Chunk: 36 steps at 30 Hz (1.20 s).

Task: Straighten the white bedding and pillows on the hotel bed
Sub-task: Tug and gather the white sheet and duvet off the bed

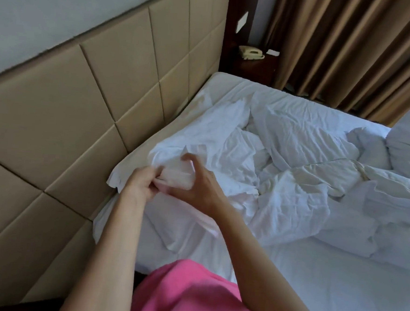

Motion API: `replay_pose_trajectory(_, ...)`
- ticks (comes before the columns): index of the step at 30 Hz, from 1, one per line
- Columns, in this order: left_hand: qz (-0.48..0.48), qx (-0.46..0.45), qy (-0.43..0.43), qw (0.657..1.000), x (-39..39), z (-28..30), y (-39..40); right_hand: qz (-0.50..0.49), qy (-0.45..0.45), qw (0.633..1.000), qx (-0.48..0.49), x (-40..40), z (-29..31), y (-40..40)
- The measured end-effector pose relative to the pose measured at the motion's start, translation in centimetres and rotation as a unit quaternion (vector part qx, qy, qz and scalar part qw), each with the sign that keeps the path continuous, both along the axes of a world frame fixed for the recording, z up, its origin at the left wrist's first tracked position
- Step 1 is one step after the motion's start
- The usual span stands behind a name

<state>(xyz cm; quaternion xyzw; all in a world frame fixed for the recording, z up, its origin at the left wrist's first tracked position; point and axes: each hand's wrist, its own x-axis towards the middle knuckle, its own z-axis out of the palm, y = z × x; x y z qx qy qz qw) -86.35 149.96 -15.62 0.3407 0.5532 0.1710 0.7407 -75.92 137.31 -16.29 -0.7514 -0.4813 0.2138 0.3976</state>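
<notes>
Hands meet mid-frame: left hand (140, 184) has its fingers curled tight, pinching a bunched edge of the crumpled white cotton sheet (214, 141). Right hand (198, 182) curves thumb and fingers around the same fold. Sheet lies rumpled against the tan padded headboard (87, 93), upper left.
</notes>
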Motion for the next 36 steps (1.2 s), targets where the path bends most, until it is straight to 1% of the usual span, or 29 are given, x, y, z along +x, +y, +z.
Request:
replay_pose_trajectory(2,0.011,-0.017,-0.029,0.999,0.4,1.0,-0.8,-0.012,-0.030,0.999,-0.036,1.2,-0.8,-0.8)
replay_pose_trajectory(4,0.005,-0.049,-0.061,0.997,0.2,2.2,-1.5,-0.018,-0.083,0.993,-0.079,2.3,-1.6,-1.4)
replay_pose_trajectory(7,0.031,-0.064,-0.069,0.995,-0.7,3.1,-1.3,-0.047,-0.138,0.976,-0.162,3.9,-3.7,-3.0)
replay_pose_trajectory(8,0.041,-0.062,-0.069,0.995,-1.1,3.3,-1.2,-0.066,-0.141,0.972,-0.177,4.5,-4.1,-3.7)
replay_pose_trajectory(9,0.051,-0.065,-0.078,0.994,-1.5,3.5,-1.0,-0.091,-0.121,0.971,-0.183,5.1,-4.4,-4.3)
replay_pose_trajectory(11,0.076,-0.069,-0.086,0.991,-2.1,3.5,-0.4,-0.105,-0.053,0.981,-0.153,5.7,-4.1,-4.8)
replay_pose_trajectory(12,0.081,-0.050,-0.081,0.992,-2.4,3.7,-0.6,-0.090,-0.020,0.988,-0.121,5.6,-3.7,-4.7)
replay_pose_trajectory(13,0.081,-0.038,-0.103,0.991,-2.7,3.6,-0.6,-0.071,0.009,0.993,-0.089,5.4,-3.0,-4.4)
replay_pose_trajectory(15,0.105,0.034,-0.092,0.990,-3.5,3.0,-0.2,-0.014,0.037,0.998,-0.051,4.3,-1.2,-3.4)
replay_pose_trajectory(16,0.113,0.061,-0.079,0.988,-3.8,2.7,-0.1,0.016,0.046,0.998,-0.051,3.9,-0.1,-2.8)
replay_pose_trajectory(17,0.121,0.065,-0.070,0.988,-4.0,2.5,0.1,0.048,0.054,0.996,-0.057,3.5,0.9,-2.2)
replay_pose_trajectory(18,0.080,0.087,-0.053,0.992,-4.4,2.5,0.1,0.080,0.056,0.993,-0.067,3.2,1.7,-1.7)
replay_pose_trajectory(19,0.047,0.077,-0.011,0.996,-4.6,3.4,-0.1,0.111,0.056,0.989,-0.084,2.9,2.5,-1.3)
replay_pose_trajectory(20,0.028,0.103,0.017,0.994,-4.8,3.9,-0.6,0.136,0.049,0.983,-0.109,2.4,3.1,-1.0)
replay_pose_trajectory(21,0.025,0.090,0.017,0.995,-5.0,4.3,-0.7,0.157,0.037,0.977,-0.136,2.0,3.4,-0.7)
replay_pose_trajectory(22,0.001,0.060,-0.022,0.998,-5.7,4.2,-0.8,0.172,0.030,0.971,-0.161,1.5,3.5,-0.6)
replay_pose_trajectory(24,0.003,0.018,-0.085,0.996,-7.0,4.1,-0.1,0.185,0.029,0.964,-0.186,0.9,3.1,-0.5)
replay_pose_trajectory(25,-0.032,-0.008,-0.119,0.992,-7.5,4.1,0.3,0.190,0.031,0.962,-0.192,0.8,2.9,-0.4)
replay_pose_trajectory(28,-0.102,0.000,-0.016,0.995,-8.6,4.0,0.5,0.209,0.031,0.956,-0.203,0.8,2.7,0.0)
replay_pose_trajectory(29,-0.103,0.012,0.026,0.994,-8.7,3.4,0.7,0.216,0.030,0.954,-0.204,0.7,2.7,0.2)
replay_pose_trajectory(31,-0.064,0.033,0.043,0.996,-8.6,3.0,0.8,0.221,0.039,0.953,-0.203,0.9,2.6,0.5)
replay_pose_trajectory(33,0.006,0.060,0.073,0.995,-8.3,3.2,0.6,0.211,0.029,0.953,-0.215,1.7,2.1,0.4)
replay_pose_trajectory(34,0.045,0.061,0.060,0.995,-8.4,3.1,0.5,0.204,0.010,0.952,-0.227,2.4,1.7,0.2)
replay_pose_trajectory(36,0.119,0.034,-0.023,0.992,-8.0,3.0,0.4,0.158,-0.016,0.956,-0.247,3.8,0.3,-0.7)
